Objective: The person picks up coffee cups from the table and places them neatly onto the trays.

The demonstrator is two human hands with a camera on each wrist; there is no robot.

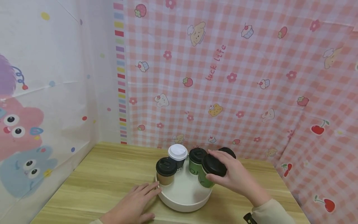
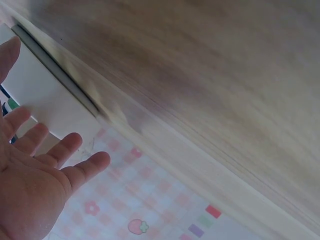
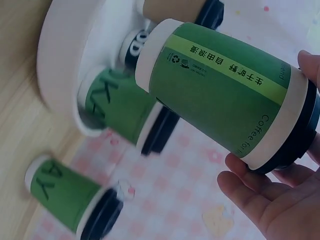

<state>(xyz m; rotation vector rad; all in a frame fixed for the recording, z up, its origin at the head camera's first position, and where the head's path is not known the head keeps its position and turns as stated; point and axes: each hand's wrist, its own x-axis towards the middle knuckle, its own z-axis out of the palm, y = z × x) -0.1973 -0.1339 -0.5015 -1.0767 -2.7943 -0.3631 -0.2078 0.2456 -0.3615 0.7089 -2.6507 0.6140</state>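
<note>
My right hand (image 1: 233, 172) grips a green paper coffee cup (image 3: 215, 92) by its black lid, fingers and thumb around the lid's edge. The cup is upright over the right side of a round white tray (image 1: 184, 203). My left hand (image 1: 132, 202) lies with fingers spread, fingertips right at the tray's left rim. On the tray stand a brown cup (image 1: 165, 180) with a black lid, a dark cup with a white lid (image 1: 177, 151), and a green cup (image 3: 122, 107) with a black lid.
Another green cup (image 3: 65, 195) with a black lid stands on the wooden table (image 1: 112, 168), behind my right hand and outside the tray. A pink checked cloth (image 1: 209, 77) hangs at the back and right, a white patterned sheet (image 1: 61, 102) at the left.
</note>
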